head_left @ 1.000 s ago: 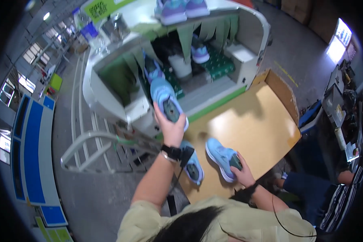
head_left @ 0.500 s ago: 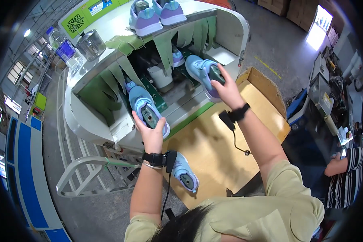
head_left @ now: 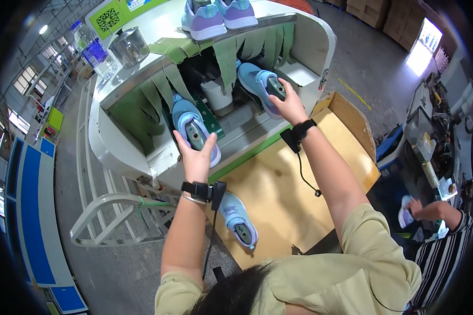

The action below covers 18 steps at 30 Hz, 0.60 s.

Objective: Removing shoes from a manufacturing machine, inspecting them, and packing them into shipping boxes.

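Note:
My left hand (head_left: 196,159) grips the heel end of a light blue shoe (head_left: 185,112), thumb on one side and fingers on the other. A dark green last with a hole fills that shoe's opening. In my right hand (head_left: 290,106) is a matching blue shoe (head_left: 253,80), also on a last and held by its heel end. Both shoes point toe-first into the mouth of a white machine (head_left: 113,142), under its green strip curtain (head_left: 225,60). The right shoe's toe reaches the strips. Dark green rails (head_left: 211,122) show inside the mouth.
Another blue shoe (head_left: 237,219) lies on a tan board (head_left: 284,194) below my hands. Two blue-purple shoes (head_left: 205,23), a steel cup (head_left: 129,47) and a plastic bottle (head_left: 93,51) stand on the machine. At right, a co-worker's hand (head_left: 415,208) is beside a light-coloured shoe (head_left: 405,212).
Both hands have carried their shoes farther into the machine's mouth, the right one more clearly. The view has shifted slightly. At right, the co-worker's hand has moved up, beside a shoe.

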Tool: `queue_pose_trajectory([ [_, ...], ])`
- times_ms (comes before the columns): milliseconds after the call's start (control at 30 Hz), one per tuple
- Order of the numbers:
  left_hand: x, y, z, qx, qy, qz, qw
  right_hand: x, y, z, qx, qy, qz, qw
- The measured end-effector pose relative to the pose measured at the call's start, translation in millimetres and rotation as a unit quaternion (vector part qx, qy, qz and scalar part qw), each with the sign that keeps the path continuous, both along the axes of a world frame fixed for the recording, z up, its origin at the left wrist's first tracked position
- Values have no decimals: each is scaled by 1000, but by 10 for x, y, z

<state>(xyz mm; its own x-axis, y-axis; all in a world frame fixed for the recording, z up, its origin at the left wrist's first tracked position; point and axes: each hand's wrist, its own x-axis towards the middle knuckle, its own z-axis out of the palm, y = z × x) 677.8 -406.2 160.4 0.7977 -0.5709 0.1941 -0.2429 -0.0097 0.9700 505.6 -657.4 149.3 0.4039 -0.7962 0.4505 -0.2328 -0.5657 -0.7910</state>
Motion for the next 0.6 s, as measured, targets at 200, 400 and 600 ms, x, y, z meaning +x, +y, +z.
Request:
queue_pose_trajectory([
  [200, -111, 204, 86, -29, -19, 2, 999, -106, 587, -19, -98, -24, -104, 989],
  [400, -963, 868, -163, 38, -275, -168, 946, -823, 2271, -708, -10, 32, 23, 999],
  [600, -1379, 1865, -904, 84, -387, -483, 781, -2233, 4190, -1580, 274, 167, -84, 943],
])
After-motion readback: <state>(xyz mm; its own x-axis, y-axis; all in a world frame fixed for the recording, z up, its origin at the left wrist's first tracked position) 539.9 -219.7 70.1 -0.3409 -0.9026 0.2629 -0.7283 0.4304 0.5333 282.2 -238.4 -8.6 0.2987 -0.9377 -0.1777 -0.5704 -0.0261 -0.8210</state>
